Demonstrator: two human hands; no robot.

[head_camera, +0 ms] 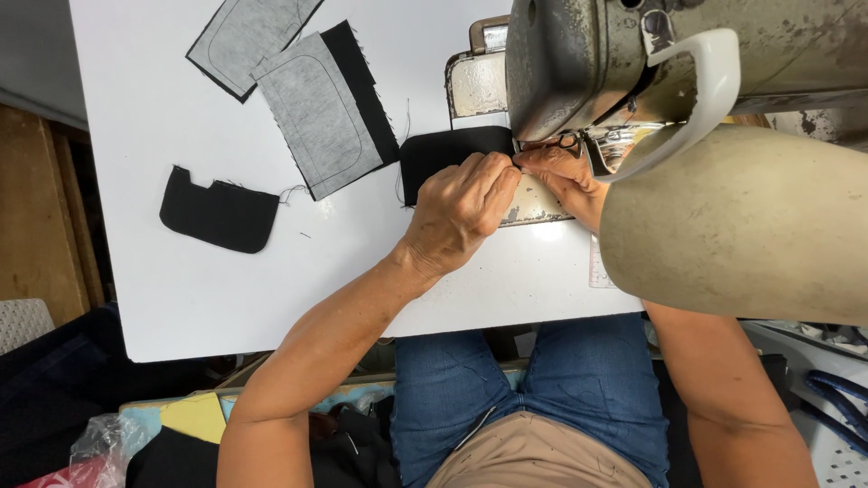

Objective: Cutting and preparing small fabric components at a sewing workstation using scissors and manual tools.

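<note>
Both hands at the needle of the sewing machine (633, 63).

We see our left hand (461, 212) pinching the near edge of a black fabric piece (443, 154) that lies on the white table (181, 289) — fingers closed on it, right under the machine's head. Our right hand (565, 176) touches the same edge just beside it; its grip we cannot tell. Further left lie grey interfacing pieces (312, 113) and a black cut piece (221, 215).

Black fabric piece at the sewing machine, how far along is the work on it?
Done: nothing visibly stitched. In hand: left hand and right hand pinch the black fabric piece near the needle area. Left: black pocket-shaped piece and grey interfaced pieces lie untouched on the white table.
</note>
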